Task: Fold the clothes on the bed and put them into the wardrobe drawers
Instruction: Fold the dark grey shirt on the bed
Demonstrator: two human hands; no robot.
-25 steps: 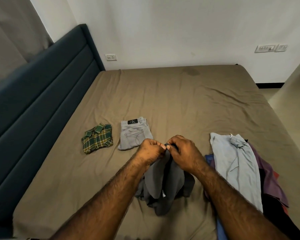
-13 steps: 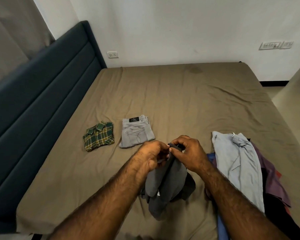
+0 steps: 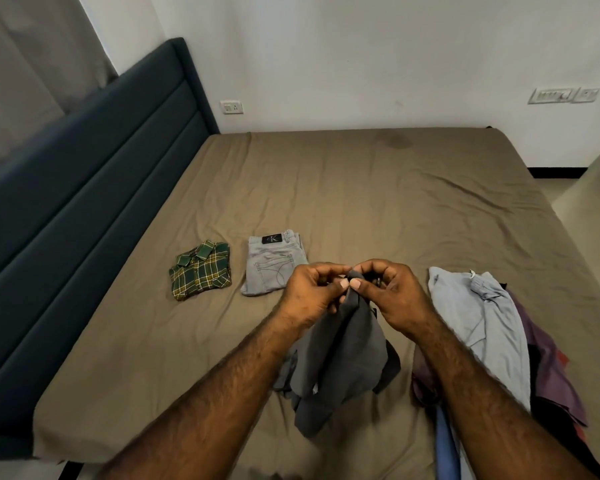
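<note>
Pinching the top of the dark grey garment (image 3: 343, 355): left hand (image 3: 312, 296) and right hand (image 3: 392, 296), thumbs and fingertips meeting on one bunched point of cloth. Both hands closed on the fabric, knuckles nearly touching.

Garment: plain charcoal, matte, crumpled in vertical folds. Hangs from the pinch towards 6 o'clock; lower part slumps on the bed (image 3: 361, 188), a small pale tag visible near the bottom edge.

Edges and room: olive-brown sheet, wrinkled, bare from 10 to 2 o'clock of the hands out to the far mattress edge at the white wall. Dark blue headboard (image 3: 84, 188) bounds the 9 o'clock side. Folded green plaid shirt (image 3: 201, 270) at 9 o'clock, well apart from the hands. Folded light grey jeans (image 3: 272, 266) next to it, near corner just behind the left hand. Unfolded pile (image 3: 482, 327) at 3 to 4 o'clock, pale blue piece on top, purple and dark cloth beneath, running along the right forearm. Near mattress edge at 7 o'clock.

Grip point is the garment's highest spot; all remaining cloth lies below and between the two forearms.
</note>
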